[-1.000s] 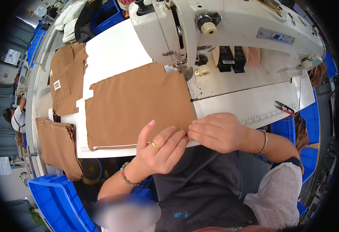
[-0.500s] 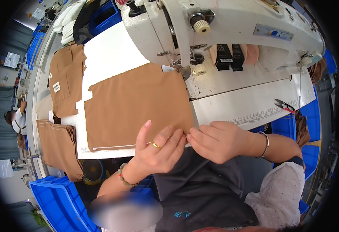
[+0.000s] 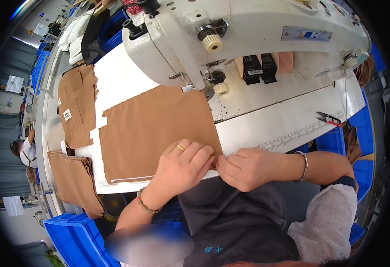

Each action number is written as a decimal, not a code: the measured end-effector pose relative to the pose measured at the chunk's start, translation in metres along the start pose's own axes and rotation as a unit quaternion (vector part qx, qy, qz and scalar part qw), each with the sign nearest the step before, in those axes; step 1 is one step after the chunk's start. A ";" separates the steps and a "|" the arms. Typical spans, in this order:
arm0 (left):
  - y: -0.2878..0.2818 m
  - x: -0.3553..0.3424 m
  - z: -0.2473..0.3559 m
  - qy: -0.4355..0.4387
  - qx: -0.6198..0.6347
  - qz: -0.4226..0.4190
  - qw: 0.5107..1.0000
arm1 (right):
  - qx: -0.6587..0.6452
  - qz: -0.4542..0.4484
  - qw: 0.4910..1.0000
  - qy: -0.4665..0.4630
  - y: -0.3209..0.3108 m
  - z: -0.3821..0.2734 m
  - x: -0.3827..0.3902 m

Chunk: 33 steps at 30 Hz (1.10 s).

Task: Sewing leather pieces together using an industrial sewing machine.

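Observation:
A brown fabric panel (image 3: 155,129) lies flat on the white sewing table, its far right corner beside the presser foot of the sewing machine (image 3: 177,49). My left hand (image 3: 184,164) has its fingers curled together over the panel's near right corner. Right beside it, my right hand (image 3: 244,167) pinches the edge of the same corner between thumb and fingers. The fingertips of both hands nearly meet there and hide the corner itself. A pale strip shows along the panel's near edge.
Brown pieces with a pocket and label (image 3: 75,109) lie at the left, above a stack of folded brown fabric (image 3: 72,178). Thread snips (image 3: 328,119) rest at the right on the table. Blue bins (image 3: 77,236) stand below. Black labels (image 3: 259,69) sit under the machine arm.
My left hand's raised finger has come down, and its fingers have curled in at the corner. My right hand keeps its pinch. The whole view has shifted slightly.

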<state>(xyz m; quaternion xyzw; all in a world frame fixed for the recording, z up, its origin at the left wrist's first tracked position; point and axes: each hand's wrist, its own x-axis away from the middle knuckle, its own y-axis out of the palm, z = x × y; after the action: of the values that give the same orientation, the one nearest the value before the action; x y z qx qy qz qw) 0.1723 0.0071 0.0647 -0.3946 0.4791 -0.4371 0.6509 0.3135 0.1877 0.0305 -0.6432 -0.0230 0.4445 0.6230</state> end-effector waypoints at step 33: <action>0.020 -0.035 -0.060 -0.040 -0.015 -0.016 0.999 | -0.033 0.064 0.996 0.053 0.033 0.051 -0.004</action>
<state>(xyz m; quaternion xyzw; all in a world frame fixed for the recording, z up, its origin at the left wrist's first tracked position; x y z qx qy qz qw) 0.1124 0.0406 0.0419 -0.4286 0.4528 -0.4240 0.6569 0.2635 0.2174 0.0148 -0.6865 0.0365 0.4472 0.5722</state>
